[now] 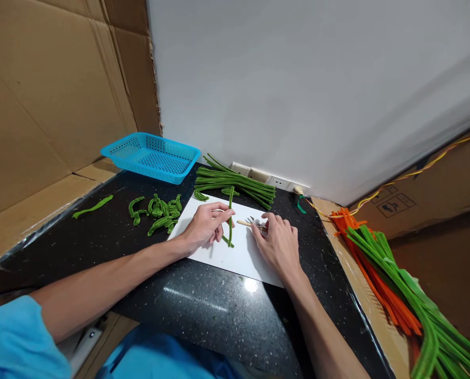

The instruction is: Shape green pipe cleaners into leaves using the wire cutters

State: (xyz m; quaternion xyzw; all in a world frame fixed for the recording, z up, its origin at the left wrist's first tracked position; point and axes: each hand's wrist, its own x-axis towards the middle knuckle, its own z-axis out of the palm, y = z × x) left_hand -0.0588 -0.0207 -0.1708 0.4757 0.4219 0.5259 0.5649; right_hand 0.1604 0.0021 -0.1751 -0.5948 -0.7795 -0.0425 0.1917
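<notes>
My left hand (209, 223) is over the white sheet (211, 259), its thumb and fingers pinched on a green pipe cleaner (230, 210). The piece stands nearly lengthwise, with a short bent end at its lower part. My right hand (278, 239) rests at the sheet's right side, fingers curled around small pointed metal tools (251, 219), partly hidden by the hand. A thin pale wooden stick (242, 223) pokes out to their left. Two short looped green pieces (200, 196) lie at the sheet's far edge.
Left of the sheet lies a pile of twisted green pieces (161, 210), with a green strip (93, 207) farther out. Behind are a bundle of green pipe cleaners (238, 181) and a blue basket (179, 176). Orange (377, 284) and green bundles (400, 284) lie right, near wall sockets (278, 182).
</notes>
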